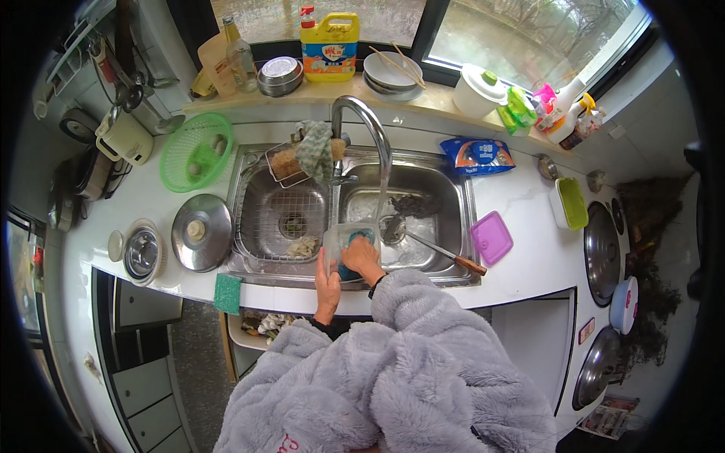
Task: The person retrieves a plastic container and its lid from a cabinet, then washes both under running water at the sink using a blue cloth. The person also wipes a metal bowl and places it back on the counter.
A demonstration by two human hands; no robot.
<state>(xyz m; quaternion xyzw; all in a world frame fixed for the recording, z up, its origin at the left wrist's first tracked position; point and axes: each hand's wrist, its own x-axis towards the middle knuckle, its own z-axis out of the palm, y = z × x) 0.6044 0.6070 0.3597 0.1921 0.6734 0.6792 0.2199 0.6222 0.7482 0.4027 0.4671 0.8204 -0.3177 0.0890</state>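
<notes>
My left hand grips the side of a translucent plastic container, tilted over the divider of the double steel sink. Inside it, my right hand presses a blue scrubbing cloth against the wall; the fingers partly hide the cloth. Water runs from the curved chrome faucet just beyond the container. In the right basin, a metal turner with a wooden handle leans over the front rim. Dark scraps lie near its drain. A wire rack and pale food scraps are in the left basin.
A pot lid, a green colander and steel bowls stand left. A green scouring pad overhangs the front edge. Right are a purple lid and a blue packet. Detergent and bowls line the sill.
</notes>
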